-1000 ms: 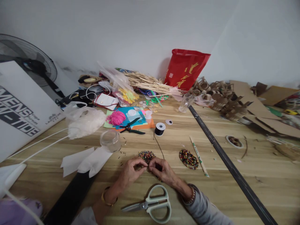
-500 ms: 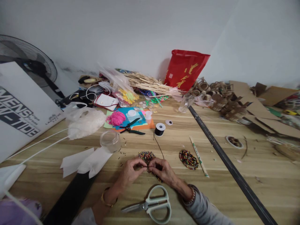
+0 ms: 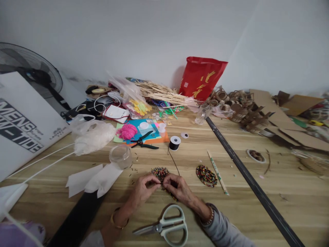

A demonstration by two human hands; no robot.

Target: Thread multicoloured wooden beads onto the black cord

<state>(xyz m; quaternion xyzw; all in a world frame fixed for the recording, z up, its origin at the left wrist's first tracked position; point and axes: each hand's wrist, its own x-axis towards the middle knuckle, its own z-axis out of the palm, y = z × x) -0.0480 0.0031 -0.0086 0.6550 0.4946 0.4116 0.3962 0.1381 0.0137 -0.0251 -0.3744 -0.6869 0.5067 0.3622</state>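
My left hand (image 3: 145,188) and my right hand (image 3: 179,187) meet fingertip to fingertip, both pinched on a thin black cord (image 3: 174,161). The cord runs from a white spool of black cord (image 3: 175,143) down behind my right hand; the bit between the fingertips is tiny and dark. Just beyond the fingers lies a heap of multicoloured beads (image 3: 159,173), partly hidden by my hands, and a strand of it shows below them. A second coil of strung beads (image 3: 206,176) rests to the right. Closer to me, scissors with pale handles (image 3: 164,224) lie on the table.
Left are a clear jar (image 3: 120,156), white paper pieces (image 3: 99,180) and a plastic bag (image 3: 92,137). Black-handled pliers (image 3: 144,140) and pink yarn (image 3: 127,131) lie on coloured sheets. A wrapped stick (image 3: 218,172) and a long black strip (image 3: 246,171) are right. A red bag (image 3: 203,78) stands behind.
The view has tilted slightly, so the background sits a little lower. My hands keep almost the same pinched pose, with only a slight shift of the fingers.
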